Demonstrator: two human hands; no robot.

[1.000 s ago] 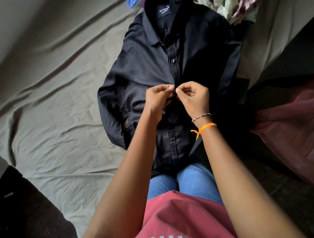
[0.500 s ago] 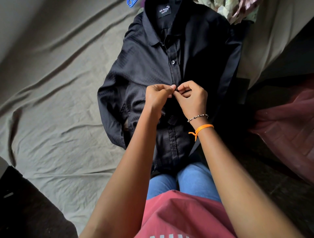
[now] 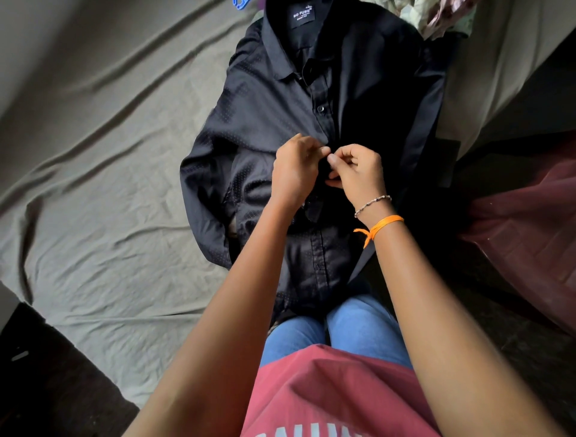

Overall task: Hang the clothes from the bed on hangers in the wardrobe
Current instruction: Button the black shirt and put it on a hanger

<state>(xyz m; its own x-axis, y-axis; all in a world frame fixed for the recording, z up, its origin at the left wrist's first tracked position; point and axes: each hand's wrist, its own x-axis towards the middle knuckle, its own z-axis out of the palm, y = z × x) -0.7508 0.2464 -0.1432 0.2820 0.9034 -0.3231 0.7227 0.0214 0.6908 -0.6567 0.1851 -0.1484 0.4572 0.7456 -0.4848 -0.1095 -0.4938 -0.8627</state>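
Hands meet at the button placket of a black shirt (image 3: 274,103): the left hand (image 3: 294,173) has its fingers curled, pinching the placket edge, and the right hand (image 3: 358,174) pinches the fabric just beside it, fingertips nearly touching. The shirt lies face up on the bed's grey-green sheet (image 3: 93,187), collar far from the person. A blue hanger (image 3: 240,3) peeks in beyond the collar, with crumpled patterned clothes (image 3: 436,14) to its right.
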